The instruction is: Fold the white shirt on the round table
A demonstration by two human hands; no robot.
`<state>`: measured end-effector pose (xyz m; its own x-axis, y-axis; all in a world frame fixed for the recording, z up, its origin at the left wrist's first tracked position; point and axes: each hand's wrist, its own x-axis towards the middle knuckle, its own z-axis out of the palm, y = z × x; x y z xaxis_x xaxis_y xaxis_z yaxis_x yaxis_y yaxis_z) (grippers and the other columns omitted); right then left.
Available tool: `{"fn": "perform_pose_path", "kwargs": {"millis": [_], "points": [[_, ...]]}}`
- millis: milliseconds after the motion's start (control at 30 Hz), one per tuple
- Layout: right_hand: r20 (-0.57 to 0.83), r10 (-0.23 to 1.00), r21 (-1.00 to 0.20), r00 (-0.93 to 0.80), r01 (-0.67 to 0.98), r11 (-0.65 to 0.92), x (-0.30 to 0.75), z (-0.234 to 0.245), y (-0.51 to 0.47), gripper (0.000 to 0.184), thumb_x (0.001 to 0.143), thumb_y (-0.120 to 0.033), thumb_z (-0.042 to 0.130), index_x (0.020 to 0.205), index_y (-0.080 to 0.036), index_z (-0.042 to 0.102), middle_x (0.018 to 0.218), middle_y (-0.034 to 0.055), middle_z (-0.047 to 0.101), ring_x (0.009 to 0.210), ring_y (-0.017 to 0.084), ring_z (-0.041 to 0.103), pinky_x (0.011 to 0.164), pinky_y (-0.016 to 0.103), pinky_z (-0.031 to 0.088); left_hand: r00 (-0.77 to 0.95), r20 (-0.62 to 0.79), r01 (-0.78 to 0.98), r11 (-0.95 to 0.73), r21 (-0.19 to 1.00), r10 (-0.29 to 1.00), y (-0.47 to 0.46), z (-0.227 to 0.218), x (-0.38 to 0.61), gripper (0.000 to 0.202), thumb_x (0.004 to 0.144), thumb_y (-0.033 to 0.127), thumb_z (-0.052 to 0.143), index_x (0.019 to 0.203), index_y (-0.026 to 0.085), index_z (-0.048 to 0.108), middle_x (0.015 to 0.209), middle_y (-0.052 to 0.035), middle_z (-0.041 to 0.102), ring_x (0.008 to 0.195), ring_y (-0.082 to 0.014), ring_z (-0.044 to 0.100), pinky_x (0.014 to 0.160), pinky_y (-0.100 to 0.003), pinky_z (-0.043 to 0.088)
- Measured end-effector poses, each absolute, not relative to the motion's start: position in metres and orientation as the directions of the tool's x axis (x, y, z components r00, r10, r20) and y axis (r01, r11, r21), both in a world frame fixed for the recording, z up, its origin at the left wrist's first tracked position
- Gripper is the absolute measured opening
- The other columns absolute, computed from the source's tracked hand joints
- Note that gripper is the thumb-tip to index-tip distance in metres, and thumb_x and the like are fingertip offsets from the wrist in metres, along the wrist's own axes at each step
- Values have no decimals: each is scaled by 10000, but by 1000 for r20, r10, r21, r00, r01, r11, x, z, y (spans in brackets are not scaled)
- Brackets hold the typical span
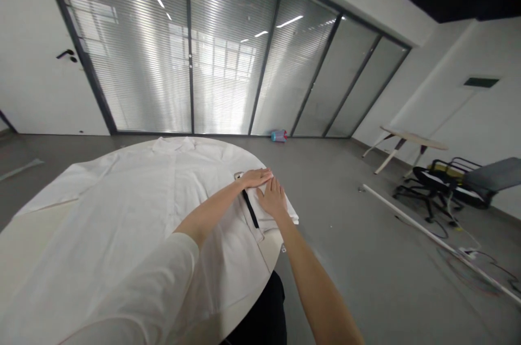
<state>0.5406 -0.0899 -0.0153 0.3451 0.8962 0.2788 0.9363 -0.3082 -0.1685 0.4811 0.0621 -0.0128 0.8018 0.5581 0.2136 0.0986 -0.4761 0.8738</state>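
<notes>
A white shirt lies spread over a round, pale table, its collar at the far edge. My left hand rests flat on the shirt's right-side sleeve, fingers stretched toward the right. Just in front of it, my right hand also presses flat on that sleeve with its fingers extended. The fingertips of both hands nearly meet at the table's right edge. Beside my left wrist lies a narrow black strip, its kind unclear; my left hand partly covers the area at its upper end.
Right of the table are a grey floor, a long white pole, cables, an office chair and a wooden-topped table. A blue-and-pink bin lies by the glass partition. A white door stands at left.
</notes>
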Motion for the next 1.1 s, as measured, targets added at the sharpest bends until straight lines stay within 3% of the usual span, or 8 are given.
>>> {"fn": "perform_pose_path", "kwargs": {"millis": [200,300,400,500,700,967,1033,1100], "points": [[370,843,-269,391,913,-306,552,-38,-125,806,944,-545,462,1502,28,358,1560,306,303,1486,390,239,1195,510,205,834,215,235,-679,696,509,61,-17,483,457,906,463,576,1327,296,637,1533,-8,467,1446,-240,382,1213,-334,210],[308,868,-216,390,917,-336,553,-30,-133,789,944,-498,461,1498,53,351,1557,323,291,1478,394,257,1185,506,227,832,228,276,-733,622,506,58,-18,483,488,933,478,533,1383,297,594,1549,-14,445,1446,-275,378,1216,-385,214],[227,875,-158,428,902,-400,545,-15,-129,751,951,-467,451,1494,45,371,1552,314,311,1476,417,243,1184,567,176,827,262,291,-776,559,498,55,-16,479,492,968,473,466,1421,302,555,1562,-11,427,1448,-253,375,1221,-369,207],[208,879,-147,429,902,-406,531,-8,-124,805,958,-562,420,1523,6,349,1592,266,262,1498,425,155,1186,605,103,823,274,313,-799,513,498,54,-14,475,485,989,455,416,1432,304,542,1551,-13,444,1436,-229,396,1213,-344,225],[204,898,-94,390,921,-378,521,-25,-131,976,895,-711,458,1569,-32,267,1633,222,166,1517,378,119,1215,521,78,828,261,336,-813,476,495,55,-10,477,538,964,504,461,1438,263,543,1502,-58,504,1384,-258,472,1158,-355,336],[241,892,-16,384,920,-392,518,-21,-136,919,926,-716,383,1566,-61,294,1627,205,221,1507,352,187,1214,496,142,805,369,287,-850,442,464,75,-10,392,390,959,311,490,1283,174,659,1347,-80,642,1254,-190,579,1101,-276,399],[245,905,-66,347,938,-342,529,-13,-136,856,917,-702,427,1529,-105,391,1590,199,322,1464,354,299,1188,495,231,788,358,330,-835,441,501,91,-9,338,352,953,304,482,1184,162,707,1230,-84,701,1131,-189,646,1020,-278,467],[234,913,-190,335,937,-295,550,-2,-131,690,930,-651,454,1421,-174,545,1476,162,501,1351,325,473,1120,458,355,745,331,421,-794,439,579,110,-7,277,326,929,319,492,1049,152,744,1070,-85,746,987,-202,690,917,-292,521]]}}
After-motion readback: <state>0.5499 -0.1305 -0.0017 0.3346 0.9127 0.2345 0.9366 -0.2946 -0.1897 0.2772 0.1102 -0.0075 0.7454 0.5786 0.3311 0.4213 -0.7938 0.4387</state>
